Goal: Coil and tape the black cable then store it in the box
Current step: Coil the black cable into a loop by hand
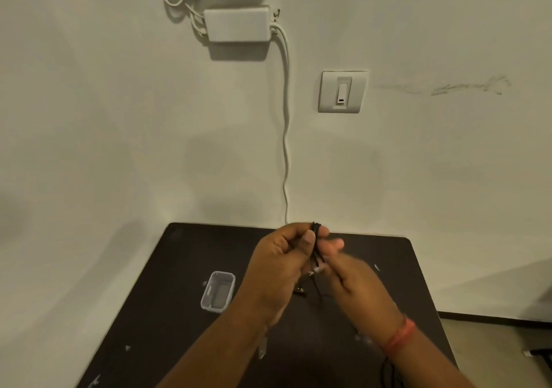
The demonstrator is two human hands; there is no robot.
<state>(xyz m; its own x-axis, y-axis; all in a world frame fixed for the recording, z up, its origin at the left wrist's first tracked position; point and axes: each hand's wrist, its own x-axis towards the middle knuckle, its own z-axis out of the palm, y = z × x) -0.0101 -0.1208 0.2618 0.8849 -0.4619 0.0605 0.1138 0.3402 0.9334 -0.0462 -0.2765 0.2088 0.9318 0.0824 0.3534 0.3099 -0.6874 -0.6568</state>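
A pale wall [119,119] fills most of the view, and against its foot sits a dark surface [185,343], flecked here and there with small light scraps. High on the wall there's a white box-shaped unit [237,23] with white cords [285,125] hanging out of its right side, one running straight down to the back edge of the surface. To the right of that cord, a wall switch [342,91] in a pale plate.

Both forearms come up from the bottom of the view and meet over the far half of the surface. The left hand [277,265] is clenched around the black cable [316,245], thumb pressed against the bundle, with the top of the bundle poking up above the knuckles. The right hand [355,280] is blurred; its fingers [334,242] reach in against the same bundle from the right, pinching at it, though exactly how much of the cable it grips I can't make out. A red band [401,335] circles the right wrist.

Below the hands, loose ends of the cable dangle toward the surface. Left of the hands, apart from them, a small clear plastic box [218,290] sits open on the surface; what is inside is too dim to read.
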